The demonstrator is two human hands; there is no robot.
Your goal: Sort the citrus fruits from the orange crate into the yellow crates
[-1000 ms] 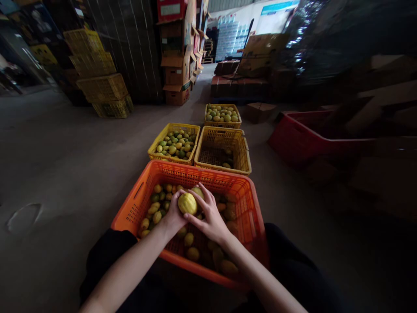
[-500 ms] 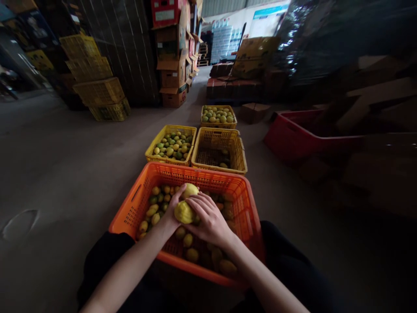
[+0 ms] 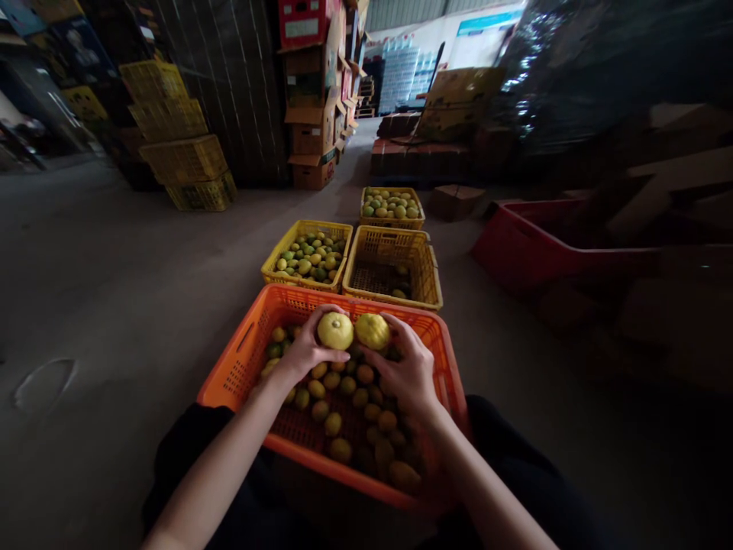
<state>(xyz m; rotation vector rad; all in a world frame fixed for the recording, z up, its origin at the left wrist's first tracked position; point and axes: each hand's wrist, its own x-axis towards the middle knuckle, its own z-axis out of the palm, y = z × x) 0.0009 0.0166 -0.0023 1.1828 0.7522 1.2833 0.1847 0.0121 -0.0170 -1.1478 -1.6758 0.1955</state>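
Note:
Over the orange crate [image 3: 246,336] my left hand [image 3: 303,347] is closed round a pale yellow lemon [image 3: 335,331], one end facing me. My right hand [image 3: 408,363] grips a second, greener-yellow lemon [image 3: 372,331] from its right side. The two lemons are side by side, almost touching. Below them, many loose green and yellow lemons [image 3: 347,386] lie in the crate; my hands and forearms hide some of them.
Beyond stand a yellow crate of lemons [image 3: 309,256], a yellow crate [image 3: 395,294] with a few fruits, and a farther full one [image 3: 392,223]. A red bin [image 3: 515,244] is at right, stacked yellow crates [image 3: 183,160] at left, cardboard boxes [image 3: 312,141] behind.
My hands were together with one lemon in front of the other. They have moved apart, and each now holds a lemon side by side. The view has shifted slightly.

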